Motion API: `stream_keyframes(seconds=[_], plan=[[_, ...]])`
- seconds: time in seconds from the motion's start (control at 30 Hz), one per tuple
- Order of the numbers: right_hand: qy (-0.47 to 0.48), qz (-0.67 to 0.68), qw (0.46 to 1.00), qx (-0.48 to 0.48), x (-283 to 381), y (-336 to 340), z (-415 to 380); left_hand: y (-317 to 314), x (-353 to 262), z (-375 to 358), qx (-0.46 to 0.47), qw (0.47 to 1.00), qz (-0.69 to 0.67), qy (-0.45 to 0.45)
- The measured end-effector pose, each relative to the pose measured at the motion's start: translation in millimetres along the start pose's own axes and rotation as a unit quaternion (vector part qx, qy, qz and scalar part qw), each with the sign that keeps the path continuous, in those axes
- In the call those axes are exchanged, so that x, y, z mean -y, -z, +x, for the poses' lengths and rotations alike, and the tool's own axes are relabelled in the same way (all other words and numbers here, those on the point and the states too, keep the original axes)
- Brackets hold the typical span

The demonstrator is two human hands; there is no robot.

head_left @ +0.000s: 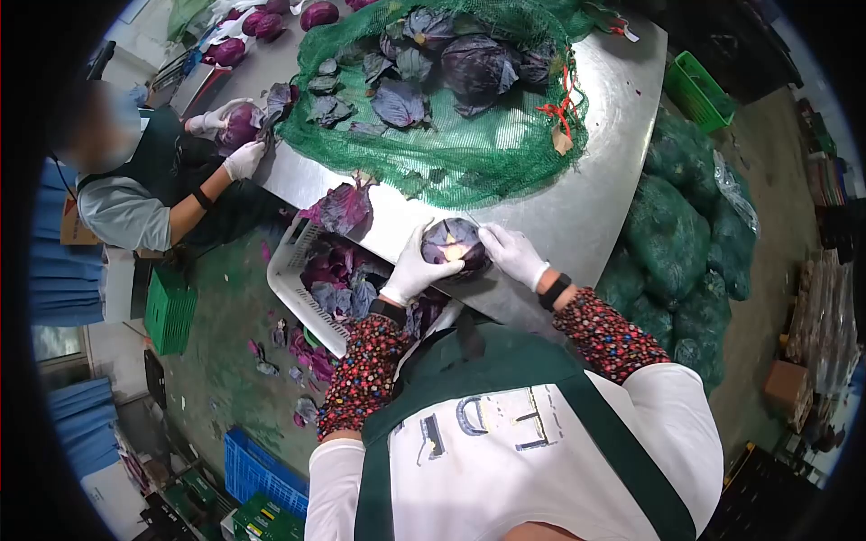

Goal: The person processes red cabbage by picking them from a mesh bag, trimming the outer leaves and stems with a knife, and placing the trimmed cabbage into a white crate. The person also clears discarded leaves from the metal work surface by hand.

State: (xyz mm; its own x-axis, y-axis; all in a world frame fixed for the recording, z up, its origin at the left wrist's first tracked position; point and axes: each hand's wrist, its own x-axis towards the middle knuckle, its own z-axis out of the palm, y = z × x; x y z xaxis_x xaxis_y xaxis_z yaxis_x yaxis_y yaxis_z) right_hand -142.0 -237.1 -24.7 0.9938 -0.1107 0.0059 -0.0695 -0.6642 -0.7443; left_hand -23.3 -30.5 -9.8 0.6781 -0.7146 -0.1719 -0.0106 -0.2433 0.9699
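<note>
A red cabbage (448,236) with its pale cut stem facing up is at the table's near edge. My left hand (415,269), in a white glove, is closed round its left side, the thumb lying across the near face. My right hand (514,256), also gloved, grips the cabbage's right edge with bent fingers; whether a small tool is in them I cannot make out. Just beyond lies an open green mesh bag (424,167) with several dark cabbages (475,68) and loose leaves. Purple leaves (345,207) lie to the left on the table edge.
A white crate (287,270) of leaves stands below the table's left edge. Across the left, a co-worker's gloved hands (244,160) hold another red cabbage (237,127). Full green mesh sacks (667,236) are stacked at the right. A green crate (699,90) stands behind them.
</note>
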Motion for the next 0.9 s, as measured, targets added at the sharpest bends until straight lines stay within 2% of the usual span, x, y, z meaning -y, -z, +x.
stream_keyframes(seconds=[0.03, 0.07, 0.1, 0.2, 0.27, 0.4, 0.5, 0.57, 0.63, 0.7, 0.73, 0.77, 0.83, 0.9], plan=[[0.131, -0.142, 0.981, 0.003, -8.7, -0.4, -5.9, 1.5, -3.6, -1.3, 0.001, 1.000, 0.000, 0.003], [0.062, -0.032, 0.998, 0.006, -16.7, -4.1, -10.5, 3.8, -6.6, -3.4, 0.021, 0.999, 0.027, 0.016], [0.056, -0.029, 0.998, 0.007, -12.2, -1.7, -14.9, 4.8, -6.9, -5.4, 0.043, 0.997, 0.054, 0.028], [-0.010, -0.072, 0.997, 0.026, 21.0, 21.0, -20.5, -1.3, -5.5, 6.8, 0.071, 0.996, 0.027, 0.037], [-0.037, -0.138, 0.986, 0.090, 34.0, 28.0, -14.5, -1.8, -0.9, 13.2, 0.078, 0.996, 0.026, 0.041], [-0.011, -0.168, 0.982, 0.080, 34.1, 28.0, -0.7, -2.0, -17.0, 16.1, 0.101, 0.992, -0.060, 0.044], [-0.027, -0.168, 0.979, 0.109, 26.3, 28.6, 14.2, 5.4, -21.5, 20.3, 0.103, 0.994, 0.007, 0.047], [-0.002, -0.163, 0.984, 0.072, 22.3, 27.3, 22.2, 12.1, -12.2, 28.4, 0.136, 0.981, 0.130, 0.049], [-0.035, -0.154, 0.985, 0.070, 26.7, 35.2, 31.8, 7.2, -22.1, 28.9, 0.140, 0.985, 0.082, 0.053], [-0.032, -0.183, 0.982, 0.044, 5.6, 36.0, 50.9, 2.0, -33.0, 24.3, 0.171, 0.959, 0.206, -0.093], [-0.134, -0.161, 0.977, 0.047, -2.1, 39.4, 58.3, -2.5, -20.9, 18.7, 0.131, 0.949, 0.253, -0.131], [-0.149, -0.148, 0.977, 0.020, -25.0, 36.9, 61.4, -4.9, -17.4, 10.5, 0.094, 0.956, 0.243, -0.131], [-0.162, -0.107, 0.977, -0.092, -69.1, 34.4, 53.9, 5.0, -16.5, -3.5, 0.110, 0.965, 0.221, -0.093], [-0.273, -0.160, 0.948, -0.015, -54.2, 56.1, 46.2, 13.0, 3.3, -21.6, 0.071, 0.989, 0.130, -0.019]])
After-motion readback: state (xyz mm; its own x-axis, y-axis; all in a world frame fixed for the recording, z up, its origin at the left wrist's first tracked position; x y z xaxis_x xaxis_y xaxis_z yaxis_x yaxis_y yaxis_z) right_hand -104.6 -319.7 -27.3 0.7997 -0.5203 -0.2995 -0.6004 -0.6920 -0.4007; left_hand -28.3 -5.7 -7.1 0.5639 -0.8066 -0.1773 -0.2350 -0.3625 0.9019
